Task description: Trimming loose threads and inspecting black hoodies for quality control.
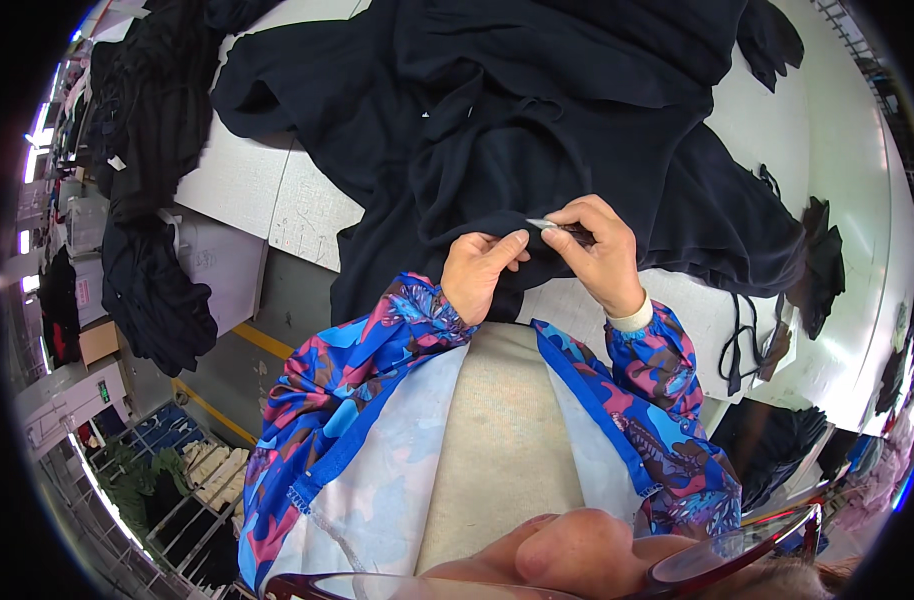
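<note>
A dark navy fleece garment (667, 110) is spread and bunched over the white worktable (233, 170). My left hand (483, 270) pinches a folded edge of it, with the thumb on top and the fingers curled under. My right hand (593, 245) grips a small metal pointed tool (538, 224), apparently thread snips, whose tip is at the fabric fold beside my left thumb. Most of the tool is hidden inside my fingers, and the left fingertips are partly covered by cloth.
Piles of dark garments (152, 280) hang over the table's left side, with smaller dark pieces (817, 270) and straps (739, 340) at the right. At lower left are metal racks with folded clothing (207, 465) and a floor with yellow lines (262, 340).
</note>
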Tool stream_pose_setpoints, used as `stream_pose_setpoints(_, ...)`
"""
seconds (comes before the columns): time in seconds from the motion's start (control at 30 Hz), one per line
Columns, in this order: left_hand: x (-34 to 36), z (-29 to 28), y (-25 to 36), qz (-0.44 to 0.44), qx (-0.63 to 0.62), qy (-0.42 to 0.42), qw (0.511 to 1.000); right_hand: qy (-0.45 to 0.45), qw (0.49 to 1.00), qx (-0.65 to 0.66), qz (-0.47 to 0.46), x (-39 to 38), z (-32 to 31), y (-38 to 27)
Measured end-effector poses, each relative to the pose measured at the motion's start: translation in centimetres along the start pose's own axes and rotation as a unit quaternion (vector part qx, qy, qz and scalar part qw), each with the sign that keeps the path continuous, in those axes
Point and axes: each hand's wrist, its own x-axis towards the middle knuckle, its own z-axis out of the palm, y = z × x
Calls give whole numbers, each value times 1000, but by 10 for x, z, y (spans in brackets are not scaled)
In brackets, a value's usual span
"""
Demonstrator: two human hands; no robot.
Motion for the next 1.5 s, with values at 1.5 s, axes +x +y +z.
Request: stream_pose_setpoints(1.5,-139,-153,76,-205,720,-76,658,-432,883,181,8,-9,124,-41)
